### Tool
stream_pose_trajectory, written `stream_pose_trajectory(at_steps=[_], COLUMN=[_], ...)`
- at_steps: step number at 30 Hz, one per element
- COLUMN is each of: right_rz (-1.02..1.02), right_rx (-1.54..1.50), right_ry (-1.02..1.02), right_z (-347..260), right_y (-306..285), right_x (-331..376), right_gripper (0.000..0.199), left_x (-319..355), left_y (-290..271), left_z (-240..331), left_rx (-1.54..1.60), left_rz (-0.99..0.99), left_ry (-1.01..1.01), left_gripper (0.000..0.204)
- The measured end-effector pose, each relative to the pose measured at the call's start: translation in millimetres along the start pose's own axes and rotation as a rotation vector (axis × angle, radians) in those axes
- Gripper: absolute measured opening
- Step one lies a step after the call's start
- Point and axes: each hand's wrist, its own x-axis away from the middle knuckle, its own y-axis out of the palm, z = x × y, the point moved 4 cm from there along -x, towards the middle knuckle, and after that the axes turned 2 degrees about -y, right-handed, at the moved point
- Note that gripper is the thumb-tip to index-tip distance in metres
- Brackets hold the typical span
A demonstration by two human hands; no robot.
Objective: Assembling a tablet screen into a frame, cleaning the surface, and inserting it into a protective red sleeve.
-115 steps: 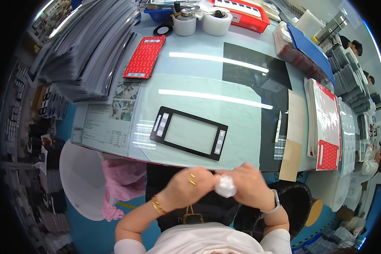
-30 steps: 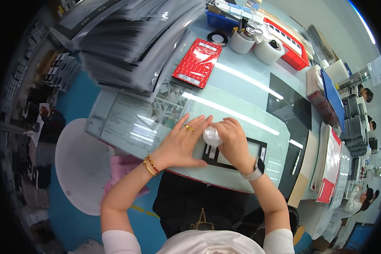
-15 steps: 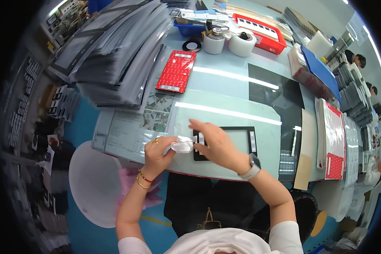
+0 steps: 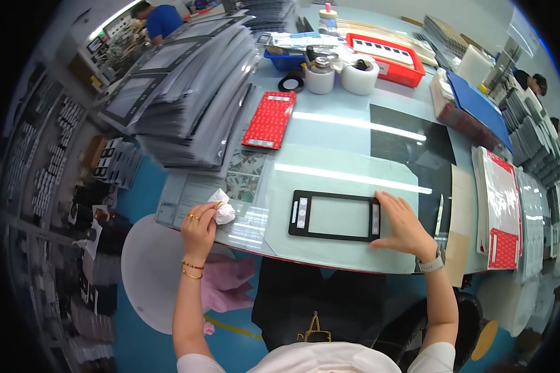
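Note:
My left hand (image 4: 198,227) is closed on a crumpled white wipe (image 4: 224,212) over the table's near left part. A black rectangular frame panel (image 4: 303,229) lies flat on the pale green mat (image 4: 348,256), its window showing the mat through it. Pale strips line both short ends of the panel. My right hand (image 4: 406,229) is at the panel's right end, thumb and fingers spread apart around that end. Whether the fingertips touch the panel I cannot tell for sure.
Tall stacks of clear-sleeved panels (image 4: 186,112) fill the back left. A red packet (image 4: 269,121) lies beside them. Further back stand white tape rolls (image 4: 359,78) and a red tray (image 4: 404,76). At right are a white pen (image 4: 440,214), a beige strip (image 4: 459,230) and stacked packets (image 4: 494,193).
My hands have moved apart: the left drew left with the wipe, the right went to the panel's right end and spread. My view has shifted, and a person in blue now shows at upper left.

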Motion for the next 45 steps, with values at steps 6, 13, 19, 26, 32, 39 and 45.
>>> stream_pose_trajectory(at_steps=[6, 13, 19, 26, 32, 39, 45], right_rz=[0.164, 0.316, 0.294, 0.295, 0.342, 0.384, 0.356], right_rx=[0.128, 0.118, 0.107, 0.121, 0.083, 0.046, -0.006], right_ry=[0.017, 0.162, 0.122, 0.168, 0.099, 0.133, 0.073], right_z=[-16, -60, -76, -68, -73, -56, -48], right_y=[13, 23, 38, 45, 58, 63, 59], right_x=[30, 51, 71, 84, 57, 43, 38], right_gripper=[0.108, 0.113, 0.112, 0.113, 0.118, 0.119, 0.118], left_x=[-3, -5, -28, -94, -125, -75, -43], left_y=[-13, 33, 59, 110, 150, 112, 82], left_z=[13, 179, 201, 143, 46, 153, 183], left_rx=[0.043, 0.182, 0.351, 0.532, 0.242, 0.695, 0.773], left_rz=[0.143, -0.443, -0.425, -0.284, -0.141, -0.45, -0.578], left_ry=[-0.225, 0.002, 0.025, -0.208, -0.215, -0.044, 0.001], left_gripper=[0.025, 0.099, 0.104, 0.04, 0.025, 0.063, 0.118])
